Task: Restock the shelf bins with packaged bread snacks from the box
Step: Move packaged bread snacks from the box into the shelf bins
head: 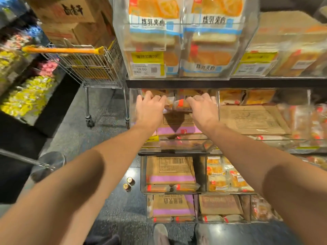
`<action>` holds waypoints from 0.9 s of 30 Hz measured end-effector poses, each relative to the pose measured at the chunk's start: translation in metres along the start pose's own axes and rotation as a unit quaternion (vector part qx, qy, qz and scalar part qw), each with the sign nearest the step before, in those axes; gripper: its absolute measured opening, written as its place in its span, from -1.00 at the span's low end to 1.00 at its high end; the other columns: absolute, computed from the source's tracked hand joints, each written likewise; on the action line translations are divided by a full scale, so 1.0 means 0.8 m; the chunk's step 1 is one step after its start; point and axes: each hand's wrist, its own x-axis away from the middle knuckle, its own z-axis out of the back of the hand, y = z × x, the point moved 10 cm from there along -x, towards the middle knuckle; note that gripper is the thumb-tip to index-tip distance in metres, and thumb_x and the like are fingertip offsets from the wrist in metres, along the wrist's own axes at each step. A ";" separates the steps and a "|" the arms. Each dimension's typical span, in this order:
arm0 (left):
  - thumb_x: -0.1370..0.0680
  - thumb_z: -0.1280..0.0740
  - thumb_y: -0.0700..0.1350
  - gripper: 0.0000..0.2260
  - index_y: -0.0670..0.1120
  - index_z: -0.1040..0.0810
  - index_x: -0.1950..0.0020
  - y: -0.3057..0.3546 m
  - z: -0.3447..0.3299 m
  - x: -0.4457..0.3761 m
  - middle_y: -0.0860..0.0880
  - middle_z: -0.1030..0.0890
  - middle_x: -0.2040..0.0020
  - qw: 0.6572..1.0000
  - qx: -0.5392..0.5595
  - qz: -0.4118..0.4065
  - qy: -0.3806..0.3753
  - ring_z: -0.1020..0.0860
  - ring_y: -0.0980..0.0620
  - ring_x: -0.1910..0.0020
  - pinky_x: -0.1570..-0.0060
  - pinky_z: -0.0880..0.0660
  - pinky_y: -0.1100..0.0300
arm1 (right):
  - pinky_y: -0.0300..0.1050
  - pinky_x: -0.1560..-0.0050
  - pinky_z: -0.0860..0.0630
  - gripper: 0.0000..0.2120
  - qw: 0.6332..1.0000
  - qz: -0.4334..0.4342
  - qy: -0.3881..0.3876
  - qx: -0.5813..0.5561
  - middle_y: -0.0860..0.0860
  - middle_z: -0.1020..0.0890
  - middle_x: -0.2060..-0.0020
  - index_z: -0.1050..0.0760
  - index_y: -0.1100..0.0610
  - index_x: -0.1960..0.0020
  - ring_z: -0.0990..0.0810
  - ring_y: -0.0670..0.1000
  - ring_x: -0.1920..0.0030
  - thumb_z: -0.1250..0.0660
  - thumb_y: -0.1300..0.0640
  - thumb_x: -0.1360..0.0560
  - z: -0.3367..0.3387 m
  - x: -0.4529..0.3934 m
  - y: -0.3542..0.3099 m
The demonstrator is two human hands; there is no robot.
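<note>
Head view, frame centre: left hand and right hand each curl a grip around small bread snack packets inside the clear shelf bin. Light, soft, crinkly wrappers probably crush easily; hold their edges gently.

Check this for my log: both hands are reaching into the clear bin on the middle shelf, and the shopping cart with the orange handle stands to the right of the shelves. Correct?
Not quite. The head view shows the shopping cart to the left of the shelves, not the right. The rest holds: the left hand and right hand are both in the clear bin on the middle shelf.
</note>
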 end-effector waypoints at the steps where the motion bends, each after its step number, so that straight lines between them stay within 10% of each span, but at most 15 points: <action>1: -0.41 -0.42 -0.18 -0.85 -0.01 -0.61 0.05 0.001 -0.001 -0.003 0.03 -0.67 0.22 1.000 -0.003 -0.005 0.011 -0.50 -0.12 0.10 0.13 -0.29 0.04 | 0.09 -0.23 -0.31 -0.56 1.000 0.002 0.003 -0.003 0.04 -0.58 -0.25 -0.42 -0.01 -0.39 -0.42 0.16 -0.27 -0.27 0.28 -0.56 -0.003 -0.003 0.001; 10: -0.42 -0.38 -0.23 -0.80 -0.02 -0.59 -0.01 0.005 -0.013 -0.007 0.04 -0.65 0.14 0.996 0.032 0.004 0.087 -0.55 -0.07 0.13 0.24 -0.47 0.07 | 0.14 -0.45 -0.24 -0.57 0.995 -0.007 0.071 -0.074 0.12 -0.60 -0.19 -0.47 0.13 -0.34 -0.48 0.21 -0.27 -0.27 0.38 -0.50 -0.010 -0.021 0.011; 16: -0.45 -0.35 -0.24 -0.78 -0.03 -0.63 -0.04 0.012 -0.003 0.011 0.06 -0.66 -0.02 0.987 0.077 -0.031 0.135 -0.53 -0.09 0.02 0.06 -0.46 0.00 | 0.06 -0.19 -0.51 -0.62 0.962 0.088 0.236 -0.107 0.10 -0.70 -0.03 -0.62 0.19 -0.16 -0.65 0.15 -0.03 -0.29 0.42 -0.40 0.010 -0.002 0.004; 20: -0.46 -0.37 -0.20 -0.83 -0.03 -0.67 0.00 0.016 -0.032 0.015 -0.02 -0.67 0.12 0.991 0.132 0.000 -0.021 -0.63 -0.14 0.17 0.26 -0.54 0.07 | 0.06 0.01 -0.59 -0.73 0.947 0.110 0.283 -0.102 0.03 -0.71 -0.01 -0.65 0.16 -0.08 -0.63 0.13 0.03 -0.23 0.30 -0.49 0.009 0.009 0.004; 27: -0.51 -0.32 -0.06 -0.64 0.01 -0.52 -0.31 0.013 -0.076 0.012 -0.07 -0.60 -0.16 0.968 0.135 0.062 -0.201 -0.55 -0.12 -0.15 -0.07 -0.52 0.04 | -0.13 0.31 -0.36 -0.77 0.967 0.087 0.227 -0.077 -0.02 -0.65 0.06 -0.65 0.11 0.03 -0.54 0.11 0.16 -0.22 0.28 -0.51 0.018 0.006 -0.009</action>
